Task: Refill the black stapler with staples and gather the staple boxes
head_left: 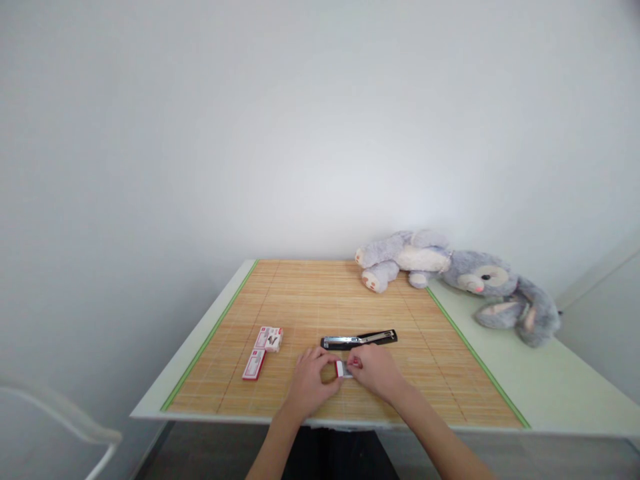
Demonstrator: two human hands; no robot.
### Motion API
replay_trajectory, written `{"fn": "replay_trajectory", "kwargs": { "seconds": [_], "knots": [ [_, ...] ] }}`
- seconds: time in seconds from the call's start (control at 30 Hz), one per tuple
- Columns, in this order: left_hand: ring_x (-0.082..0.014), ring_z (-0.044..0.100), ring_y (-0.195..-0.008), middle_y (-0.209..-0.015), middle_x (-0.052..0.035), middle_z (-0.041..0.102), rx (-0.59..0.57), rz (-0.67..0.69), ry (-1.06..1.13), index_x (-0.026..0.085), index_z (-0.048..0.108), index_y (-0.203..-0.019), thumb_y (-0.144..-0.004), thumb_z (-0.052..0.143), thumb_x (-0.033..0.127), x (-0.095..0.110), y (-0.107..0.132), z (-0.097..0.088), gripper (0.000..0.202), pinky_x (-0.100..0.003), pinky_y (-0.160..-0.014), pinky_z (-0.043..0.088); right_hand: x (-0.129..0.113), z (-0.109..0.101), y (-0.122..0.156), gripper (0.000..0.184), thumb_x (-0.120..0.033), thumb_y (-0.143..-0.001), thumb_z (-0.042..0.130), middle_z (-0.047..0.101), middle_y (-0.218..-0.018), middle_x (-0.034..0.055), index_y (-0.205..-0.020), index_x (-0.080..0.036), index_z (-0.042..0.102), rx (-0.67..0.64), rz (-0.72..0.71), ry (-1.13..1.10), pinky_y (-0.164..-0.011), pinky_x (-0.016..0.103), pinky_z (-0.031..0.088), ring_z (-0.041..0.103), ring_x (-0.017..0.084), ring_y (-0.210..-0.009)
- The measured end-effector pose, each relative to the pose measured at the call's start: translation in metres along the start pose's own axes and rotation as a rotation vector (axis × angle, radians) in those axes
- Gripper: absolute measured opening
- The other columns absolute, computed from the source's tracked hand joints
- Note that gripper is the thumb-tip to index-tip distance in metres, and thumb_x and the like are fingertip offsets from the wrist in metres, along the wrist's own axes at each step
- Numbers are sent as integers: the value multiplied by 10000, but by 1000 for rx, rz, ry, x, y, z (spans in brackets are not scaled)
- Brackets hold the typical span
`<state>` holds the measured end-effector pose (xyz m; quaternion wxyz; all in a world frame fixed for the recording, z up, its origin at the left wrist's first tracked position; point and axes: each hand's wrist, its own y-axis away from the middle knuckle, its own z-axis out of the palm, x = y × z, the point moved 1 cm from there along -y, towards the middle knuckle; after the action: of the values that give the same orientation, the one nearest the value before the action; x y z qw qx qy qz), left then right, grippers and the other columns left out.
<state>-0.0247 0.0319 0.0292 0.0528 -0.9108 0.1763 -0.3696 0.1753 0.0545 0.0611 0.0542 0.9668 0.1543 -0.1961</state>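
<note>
Cardboard box (pixel 341 369), small, red-and-white, sits between my hands: left hand (pixel 312 377) pinching it, apparently for steadiness; right hand (pixel 376 368) curled at its edge, holding what, I cannot tell. An opened black-and-silver stapler (pixel 357 340) lies beyond, within reach.

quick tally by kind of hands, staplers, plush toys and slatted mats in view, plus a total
Hands: 2, the left hand and the right hand
Staplers: 1, the stapler lying just beyond the hands
Plush toys: 1, the grey plush toy
Slatted mats: 1, the slatted mat
Total: 5
</note>
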Motion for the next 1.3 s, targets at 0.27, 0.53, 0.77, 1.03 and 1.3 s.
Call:
{"fn": "replay_trajectory", "kwargs": {
  "seconds": [0.27, 0.53, 0.77, 1.03, 1.3],
  "knots": [
    [-254, 570, -1082, -1091, -29, 660, -16, -5, 12, 321, 721, -1068, -764, 737, 313, 0, -1, -1, 304, -388, -948, 409, -3, 4, -27, 149, -201, -759, 685, 778, -814, 85, -774, -263, 819, -99, -86, 108, -696, 271, 430, 710, 241, -799],
    [-254, 573, -1081, -1089, -30, 661, -13, -3, 12, 326, 720, -1080, -772, 733, 323, 1, 0, -2, 308, -385, -945, 404, -2, 5, -22, 151, -187, -766, 649, 765, -800, 65, -774, -239, 790, -68, -142, 71, -658, 259, 367, 680, 211, -771],
    [-240, 577, -1057, -1058, -12, 666, 13, 1, 6, 323, 715, -1052, -772, 745, 309, -2, 0, 0, 282, -375, -934, 406, 14, 1, -13, 116, -205, -802, 629, 681, -700, -20, -850, -230, 731, 21, -142, -70, -621, 231, 326, 588, 131, -655],
    [-232, 584, -1016, -1013, -1, 670, 25, 1, 18, 322, 710, -1036, -756, 754, 278, 0, 0, 1, 287, -368, -920, 409, 54, 3, 7, 151, -278, -888, 567, 613, -658, -47, -941, -225, 697, 72, -86, -205, -577, 222, 339, 558, 118, -597],
    [-238, 606, -961, -944, -3, 710, -1, -14, 63, 303, 713, -1055, -771, 717, 253, 1, 0, -2, 289, -383, -919, 404, 77, -5, 27, 316, -369, -905, 575, 650, -741, -16, -1160, -224, 692, 42, -72, -310, -641, 259, 399, 582, 156, -661]
  ]
}}
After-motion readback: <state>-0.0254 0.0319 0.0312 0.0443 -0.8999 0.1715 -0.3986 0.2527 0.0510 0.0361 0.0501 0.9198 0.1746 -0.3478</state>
